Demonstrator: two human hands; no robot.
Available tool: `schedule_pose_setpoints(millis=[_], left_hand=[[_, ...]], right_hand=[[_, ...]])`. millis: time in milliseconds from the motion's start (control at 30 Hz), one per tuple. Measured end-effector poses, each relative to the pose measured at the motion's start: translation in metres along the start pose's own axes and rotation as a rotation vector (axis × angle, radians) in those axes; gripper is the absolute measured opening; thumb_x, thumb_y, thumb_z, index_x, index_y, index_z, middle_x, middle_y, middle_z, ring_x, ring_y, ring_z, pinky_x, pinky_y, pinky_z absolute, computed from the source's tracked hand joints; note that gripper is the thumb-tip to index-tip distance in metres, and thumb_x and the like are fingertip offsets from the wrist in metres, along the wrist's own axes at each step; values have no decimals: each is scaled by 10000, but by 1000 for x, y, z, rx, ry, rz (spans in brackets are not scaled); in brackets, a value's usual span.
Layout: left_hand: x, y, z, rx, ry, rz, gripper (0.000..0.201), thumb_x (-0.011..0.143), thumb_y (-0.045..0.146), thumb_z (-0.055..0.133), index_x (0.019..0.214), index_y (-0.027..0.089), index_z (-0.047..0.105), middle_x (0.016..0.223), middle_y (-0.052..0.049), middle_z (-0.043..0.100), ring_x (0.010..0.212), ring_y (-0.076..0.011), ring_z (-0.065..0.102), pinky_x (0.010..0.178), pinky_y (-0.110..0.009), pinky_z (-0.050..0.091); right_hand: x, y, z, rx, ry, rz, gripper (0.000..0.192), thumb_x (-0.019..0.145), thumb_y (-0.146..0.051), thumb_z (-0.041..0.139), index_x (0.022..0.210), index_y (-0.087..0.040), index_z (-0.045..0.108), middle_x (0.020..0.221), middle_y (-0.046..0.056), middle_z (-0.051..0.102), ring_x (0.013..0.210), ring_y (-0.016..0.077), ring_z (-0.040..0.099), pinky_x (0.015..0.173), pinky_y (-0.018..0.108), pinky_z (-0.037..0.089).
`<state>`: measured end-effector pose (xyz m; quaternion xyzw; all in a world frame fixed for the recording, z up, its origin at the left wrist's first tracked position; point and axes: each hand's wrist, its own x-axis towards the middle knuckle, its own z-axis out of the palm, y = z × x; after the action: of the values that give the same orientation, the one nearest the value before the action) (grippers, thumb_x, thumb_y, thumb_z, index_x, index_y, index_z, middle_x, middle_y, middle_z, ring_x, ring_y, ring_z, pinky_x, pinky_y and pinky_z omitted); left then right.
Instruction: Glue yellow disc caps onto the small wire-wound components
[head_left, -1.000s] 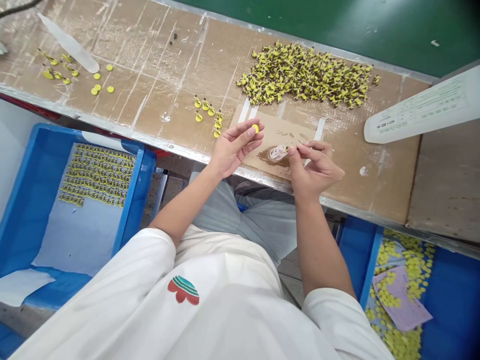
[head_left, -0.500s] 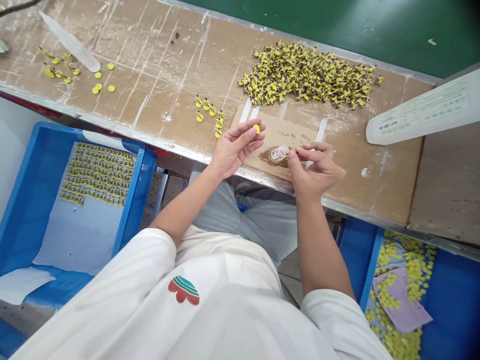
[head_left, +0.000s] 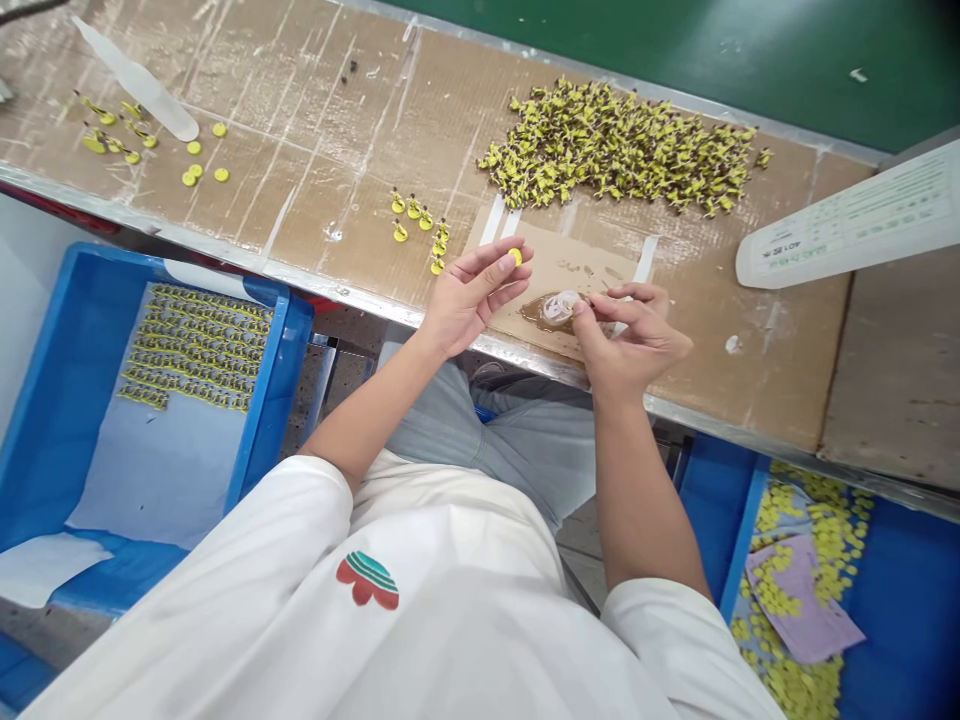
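Observation:
My left hand [head_left: 469, 298] pinches a small yellow disc [head_left: 514, 256] between thumb and fingertips, just above a taped-down cardboard pad [head_left: 561, 266]. My right hand [head_left: 628, 338] is closed on a small part that its fingers mostly hide, with its fingertips at a whitish blob of glue [head_left: 559, 306] on the pad. A big heap of yellow-and-dark small parts [head_left: 622, 148] lies behind the pad. Several finished yellow pieces [head_left: 420, 228] stand in a loose group left of the pad.
A blue bin [head_left: 285, 345] at lower left holds rows of yellow pieces [head_left: 196, 348] on paper. A blue bin [head_left: 907, 590] at lower right holds loose yellow discs [head_left: 801, 560]. On the worktable [head_left: 315, 150] lie a clear plastic nozzle [head_left: 135, 82], scattered yellow discs [head_left: 201, 168] and a white tube [head_left: 851, 222].
My right hand has edged slightly left, bringing its fingertips onto the glue blob. My left hand holds the yellow disc in nearly the same place.

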<state>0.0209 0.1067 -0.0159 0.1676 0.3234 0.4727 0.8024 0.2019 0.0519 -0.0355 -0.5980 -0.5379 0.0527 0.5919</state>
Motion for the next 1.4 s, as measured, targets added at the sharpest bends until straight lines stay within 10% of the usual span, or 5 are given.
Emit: schedule_pose_setpoints(millis=[433,867,1400], left_hand=[[2,-2,-3,57,-45,39,271,886,221,693,1154,245,727,1253,18,714,1309,-225,580,1108,-314,494],[-40,-14,20,17,-60,75,250,784,219,793,1032,211,763,1087,-8,773,1145,-196,697,1045,-272,531],[-77,-33,41,79,-210,-17,317,770,408,800,1041,244,773,1113,-31,776,1105,-241,715,939,-294,581]], right_hand=[[1,8,1,187,83,77,173,697,-347,845,800,-234,764,714,12,696,869,217,673,807,421,590],[5,-49,-24,710,166,672,231,684,-368,873,836,-269,731,827,-52,726,769,128,712,835,330,616],[-13,-112,-30,524,113,388,160,753,-259,845,877,-216,754,865,-5,770,861,211,766,850,383,660]])
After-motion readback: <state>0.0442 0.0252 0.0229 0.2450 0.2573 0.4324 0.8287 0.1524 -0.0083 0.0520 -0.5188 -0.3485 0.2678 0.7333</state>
